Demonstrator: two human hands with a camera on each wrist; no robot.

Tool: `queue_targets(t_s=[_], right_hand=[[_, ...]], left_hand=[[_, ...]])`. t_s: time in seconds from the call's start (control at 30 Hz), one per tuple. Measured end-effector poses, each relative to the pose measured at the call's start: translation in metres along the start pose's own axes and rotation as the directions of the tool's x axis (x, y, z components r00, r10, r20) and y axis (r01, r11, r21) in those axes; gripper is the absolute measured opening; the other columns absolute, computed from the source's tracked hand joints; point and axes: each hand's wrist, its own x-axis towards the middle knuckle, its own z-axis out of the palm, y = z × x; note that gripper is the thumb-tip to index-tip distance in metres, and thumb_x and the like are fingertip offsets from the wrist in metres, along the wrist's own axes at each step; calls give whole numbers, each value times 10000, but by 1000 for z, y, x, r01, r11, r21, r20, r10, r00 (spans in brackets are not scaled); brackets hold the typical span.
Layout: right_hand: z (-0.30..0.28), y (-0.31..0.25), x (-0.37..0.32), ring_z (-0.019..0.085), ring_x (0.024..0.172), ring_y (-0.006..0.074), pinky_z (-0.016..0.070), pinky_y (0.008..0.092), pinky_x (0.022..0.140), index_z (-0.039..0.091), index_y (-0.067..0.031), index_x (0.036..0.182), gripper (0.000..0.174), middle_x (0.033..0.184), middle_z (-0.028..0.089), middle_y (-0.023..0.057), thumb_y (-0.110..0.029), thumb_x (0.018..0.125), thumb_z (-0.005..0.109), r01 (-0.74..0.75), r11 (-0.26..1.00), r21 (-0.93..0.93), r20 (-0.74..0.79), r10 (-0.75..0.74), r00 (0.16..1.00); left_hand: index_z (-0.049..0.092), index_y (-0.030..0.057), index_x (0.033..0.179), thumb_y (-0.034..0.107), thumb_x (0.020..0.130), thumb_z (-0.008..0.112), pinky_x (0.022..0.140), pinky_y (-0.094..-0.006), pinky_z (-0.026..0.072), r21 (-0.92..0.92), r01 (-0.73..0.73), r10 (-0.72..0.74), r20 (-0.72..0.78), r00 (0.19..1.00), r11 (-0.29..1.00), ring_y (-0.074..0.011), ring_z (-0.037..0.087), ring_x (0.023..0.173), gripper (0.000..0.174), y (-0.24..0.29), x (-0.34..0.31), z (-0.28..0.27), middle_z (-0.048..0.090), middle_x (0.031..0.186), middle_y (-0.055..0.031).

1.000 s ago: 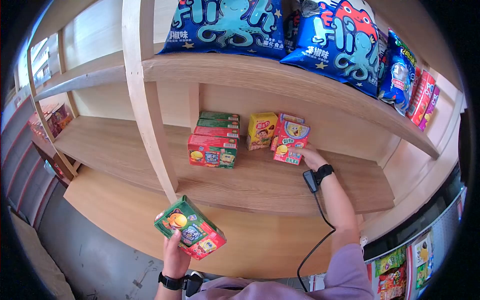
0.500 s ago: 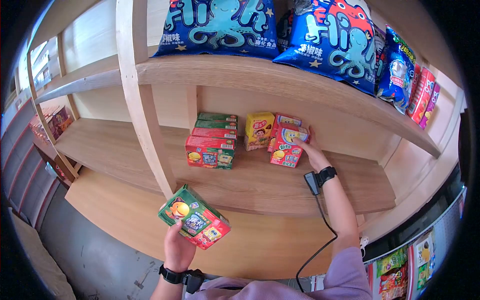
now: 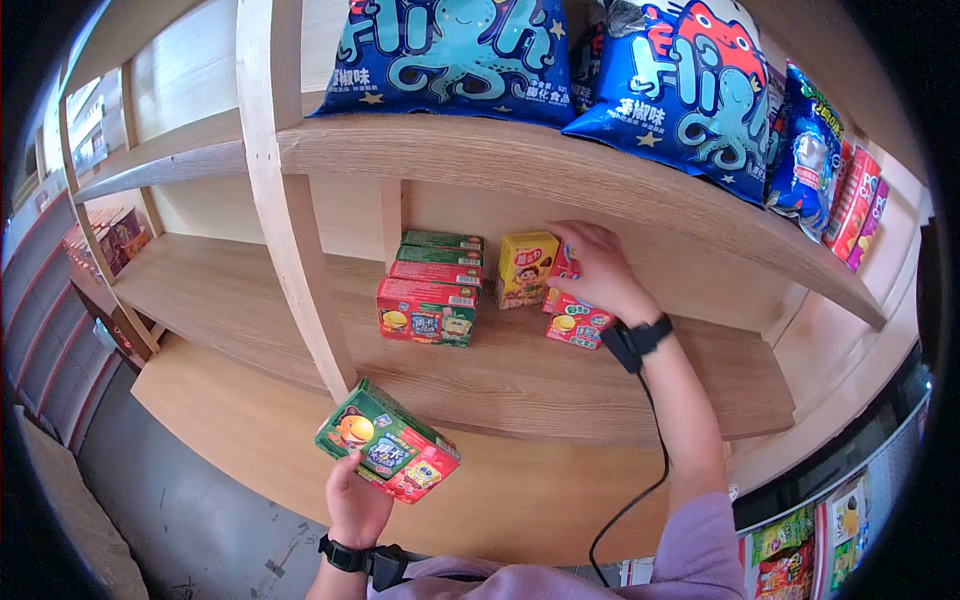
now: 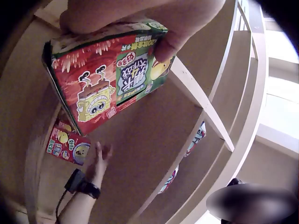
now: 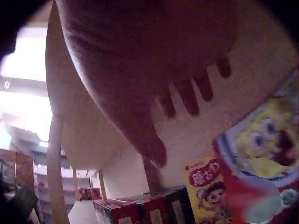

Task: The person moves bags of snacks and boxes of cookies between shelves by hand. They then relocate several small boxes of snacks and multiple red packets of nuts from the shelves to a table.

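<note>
My left hand [image 3: 358, 508] grips a green-and-red snack box [image 3: 390, 445] in front of the shelf, thumb on its printed face. In the left wrist view the box [image 4: 88, 88] shows a cartoon sponge. Over on the shelf, my right hand [image 3: 606, 278] is above two red snack boxes [image 3: 577, 326] standing one behind the other, and covers much of them in the head view. A yellow box [image 3: 526, 268] stands just left of its fingertips. The right wrist view shows the right hand's fingers [image 5: 187, 95] spread, with nothing between them.
A row of green and red boxes [image 3: 428, 312] stands left of the yellow one on the wooden shelf [image 3: 520, 385]. Above, the upper shelf [image 3: 500, 155] carries blue chip bags [image 3: 690, 100] and chip tubes [image 3: 855, 190]. A wooden post [image 3: 285, 215] rises at the left.
My right hand has moved from the front red box's right side up and left over the red boxes, toward the yellow box. The left hand still holds its box in nearly the same place.
</note>
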Motion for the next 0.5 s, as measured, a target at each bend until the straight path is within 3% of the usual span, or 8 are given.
queue_targets(t_s=[0.03, 0.13, 0.23, 0.3, 0.37, 0.4, 0.47, 0.5], right_hand=[[0, -10, 14, 423, 1226, 330, 327, 478, 1019, 473, -64, 1285, 685, 1259, 499, 199, -275, 692, 745, 74, 997, 13, 206, -75, 976], [46, 3, 50, 498, 1145, 324, 386, 475, 964, 534, -83, 1201, 555, 1167, 566, 169, -195, 689, 716, 195, 981, -3, 233, -189, 954], [77, 8, 74, 562, 1046, 338, 439, 455, 909, 579, -77, 1084, 406, 1067, 612, 163, -139, 698, 690, 133, 957, -259, 389, -22, 921], [70, 12, 75, 596, 971, 348, 468, 444, 856, 587, -47, 986, 298, 999, 632, 166, -130, 713, 675, 218, 952, -213, 347, -135, 928], [37, 1, 76, 578, 1022, 340, 471, 419, 840, 570, -42, 1091, 368, 1072, 609, 169, -135, 750, 670, 138, 989, 56, 245, -148, 958], [30, 3, 73, 578, 1022, 340, 471, 419, 840, 570, -42, 1091, 368, 1072, 609, 169, -135, 750, 670, 137, 989, 54, 248, -146, 958], [15, 16, 58, 581, 1022, 333, 468, 408, 834, 578, -36, 1069, 321, 1074, 617, 165, -173, 790, 657, 164, 986, -14, -135, -165, 977], [1, 18, 45, 581, 1022, 333, 468, 408, 834, 578, -36, 1069, 321, 1074, 617, 165, -173, 790, 657, 158, 987, -19, -134, -159, 978]], left_hand=[[424, 59, 1273, 164, 842, 541, 1019, -435, 353, 8, 12, -12, 2, 1000, 1000, -238, 509, 1150, 459, 1, 0, 0, 542, 1244, -76], [416, 58, 1280, 164, 838, 543, 1025, -433, 346, 17, 24, -24, 14, 1000, 1000, -238, 505, 1155, 472, 1, 0, -1, 540, 1246, -78], [411, 57, 1288, 164, 833, 546, 1031, -428, 340, 13, 10, -10, 18, 1000, 1000, -238, 503, 1158, 486, 1, -3, -3, 538, 1248, -79], [409, 57, 1291, 165, 830, 548, 1033, -425, 337, 15, 4, -4, 11, 1000, 1000, -237, 502, 1159, 493, 2, -5, -6, 538, 1249, -80], [406, 57, 1295, 163, 828, 547, 1032, -423, 337, 18, -11, 11, 0, 1000, 1000, -237, 499, 1162, 499, 2, -7, -8, 533, 1254, -79], [406, 57, 1295, 163, 828, 547, 1032, -423, 337, 15, -8, 8, 0, 1000, 1000, -237, 499, 1162, 499, 2, -7, -8, 533, 1254, -79], [403, 58, 1298, 164, 823, 553, 1031, -427, 338, 21, -5, 5, 0, 1000, 1000, -242, 493, 1168, 509, 1, -8, -8, 524, 1263, -82], [403, 58, 1298, 164, 823, 553, 1031, -427, 338, 21, 3, -3, 3, 1000, 1000, -242, 493, 1168, 509, 1, -7, -8, 524, 1263, -82]])
